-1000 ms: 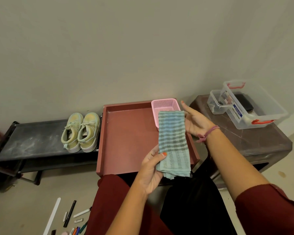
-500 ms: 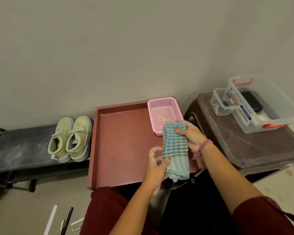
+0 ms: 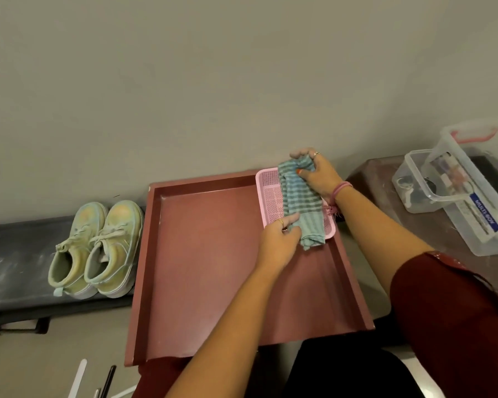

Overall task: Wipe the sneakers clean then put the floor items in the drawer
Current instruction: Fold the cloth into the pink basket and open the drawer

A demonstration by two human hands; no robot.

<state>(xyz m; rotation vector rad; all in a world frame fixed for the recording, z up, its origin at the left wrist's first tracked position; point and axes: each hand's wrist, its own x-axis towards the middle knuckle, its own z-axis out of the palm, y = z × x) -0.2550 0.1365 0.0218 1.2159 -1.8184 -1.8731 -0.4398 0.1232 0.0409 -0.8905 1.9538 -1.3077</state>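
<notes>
**shelfie_42:** why are both hands on the blue-and-grey striped folded cloth (image 3: 301,202) instead of just one?

**mopnbucket:** looks like it's being bunched into a wiping pad. The right hand (image 3: 318,175) has its fingers (image 3: 306,153) curled tight round the far end, the left hand (image 3: 279,242) pinches the near end, and the cloth hangs stretched between them over the pink perforated plastic basket (image 3: 270,196). I'd guess a wad wipes better than a floppy strip.

**shelfie_42:** and the basket sits in that big thing why?

**mopnbucket:** that's the shallow reddish-brown wooden drawer (image 3: 207,254), pulled out. The basket is tucked into its far right corner, probably to hold small stuff.

**shelfie_42:** so the sneakers aren't touched yet?

**mopnbucket:** nope. The pair of pale green, yellow-stained canvas sneakers (image 3: 97,248) stands side by side on the low dark dusty shoe rack (image 3: 15,254), just left of the drawer and well apart from the cloth. They look grubby, so I reckon wiping hasn't started.

**shelfie_42:** floor items?

**mopnbucket:** a few white and black pens or sticks (image 3: 98,380) lie on the floor at the bottom left. On the right, clear plastic lidded boxes (image 3: 457,196) sit on a brown desk (image 3: 368,179).
</notes>
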